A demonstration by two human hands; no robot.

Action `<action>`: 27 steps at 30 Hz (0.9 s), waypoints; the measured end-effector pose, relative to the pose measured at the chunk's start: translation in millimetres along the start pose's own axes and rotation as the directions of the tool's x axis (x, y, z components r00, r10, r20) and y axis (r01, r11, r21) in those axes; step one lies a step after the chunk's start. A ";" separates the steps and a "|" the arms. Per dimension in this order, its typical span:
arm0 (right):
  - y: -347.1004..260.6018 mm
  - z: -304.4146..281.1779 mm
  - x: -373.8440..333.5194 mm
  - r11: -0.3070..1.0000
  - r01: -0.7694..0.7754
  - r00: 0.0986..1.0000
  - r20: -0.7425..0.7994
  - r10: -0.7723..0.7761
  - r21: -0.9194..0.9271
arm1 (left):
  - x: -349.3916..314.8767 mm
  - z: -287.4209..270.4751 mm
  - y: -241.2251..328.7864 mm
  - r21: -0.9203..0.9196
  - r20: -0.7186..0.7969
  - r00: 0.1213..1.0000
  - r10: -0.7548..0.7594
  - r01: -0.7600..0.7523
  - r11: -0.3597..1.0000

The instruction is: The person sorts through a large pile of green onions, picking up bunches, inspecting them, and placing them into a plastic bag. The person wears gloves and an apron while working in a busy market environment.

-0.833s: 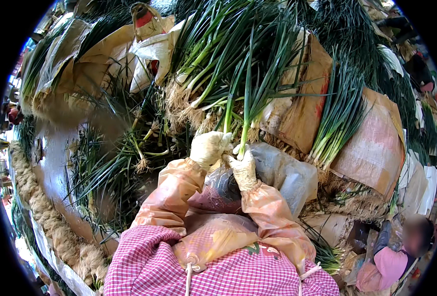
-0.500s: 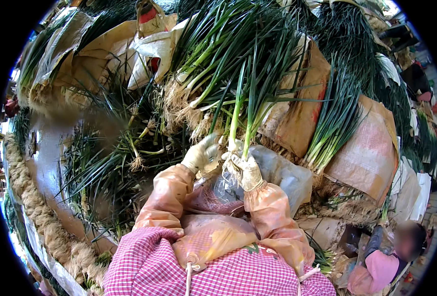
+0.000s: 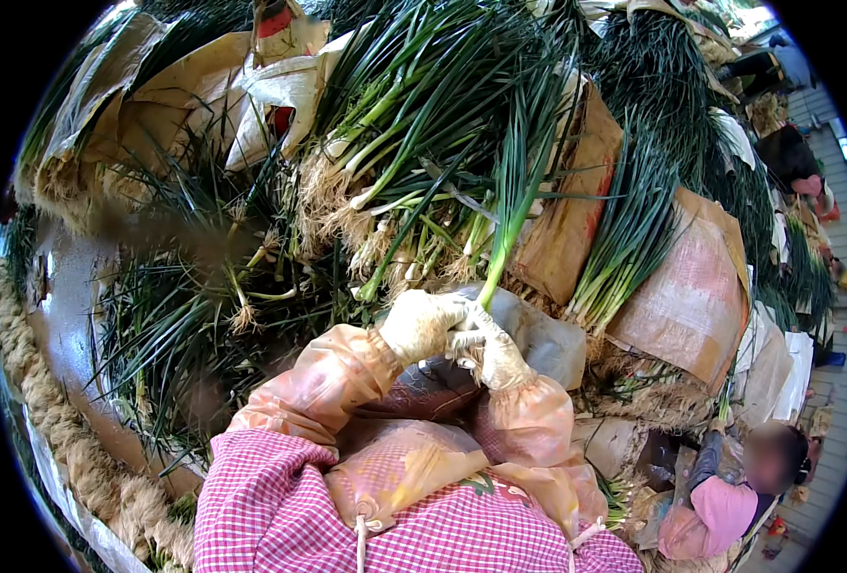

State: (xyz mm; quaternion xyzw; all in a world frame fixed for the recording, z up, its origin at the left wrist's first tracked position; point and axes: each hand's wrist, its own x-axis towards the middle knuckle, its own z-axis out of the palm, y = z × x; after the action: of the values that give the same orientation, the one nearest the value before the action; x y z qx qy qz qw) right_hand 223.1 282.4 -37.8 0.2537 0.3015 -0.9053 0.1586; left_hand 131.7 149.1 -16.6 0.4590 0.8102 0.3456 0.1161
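Both my hands wear pale, soiled gloves and meet in front of my body. My right hand is closed round the white base of some green onions, whose leaves point up and away from me. My left hand presses against the same base from the left, its fingers bent and closed on it. The bulb ends and roots are mostly hidden by the gloves. Just beyond my hands lies a large heap of green onions, with pale bulbs and tangled roots toward me.
Loose leaves and stray onions lie to the left, beside a wet surface and a curved row of root bundles. Brown sacking and a wrapped bundle lie right. A person in pink sits at lower right.
My left hand, open beside the stalks before, has come to the right and closed at their base. The held green onions now lean right. The whole view has shifted slightly.
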 end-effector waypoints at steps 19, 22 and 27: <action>-10.9 -19.3 -91.4 0.972 0.205 0.979 0.021 -0.204 -0.111 | 77.5 -78.4 -120.0 -0.144 -0.479 0.726 -0.493 0.489 0.860; -21.2 -31.5 -90.3 0.869 0.457 0.890 0.091 -0.448 -0.189 | 71.1 -70.5 -77.5 -0.754 -0.350 0.512 -0.784 0.343 0.560; -39.7 -23.7 -4.6 0.913 0.394 0.917 -0.010 -0.398 -0.105 | 86.1 34.1 -68.4 -0.130 -0.160 0.854 -0.495 0.479 0.868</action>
State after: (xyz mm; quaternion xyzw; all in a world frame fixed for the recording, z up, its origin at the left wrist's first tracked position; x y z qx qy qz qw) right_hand 218.0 328.3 -33.1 0.1932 0.3945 -0.8981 -0.0201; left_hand 56.1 212.3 -76.1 0.1986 0.8917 0.3810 0.1423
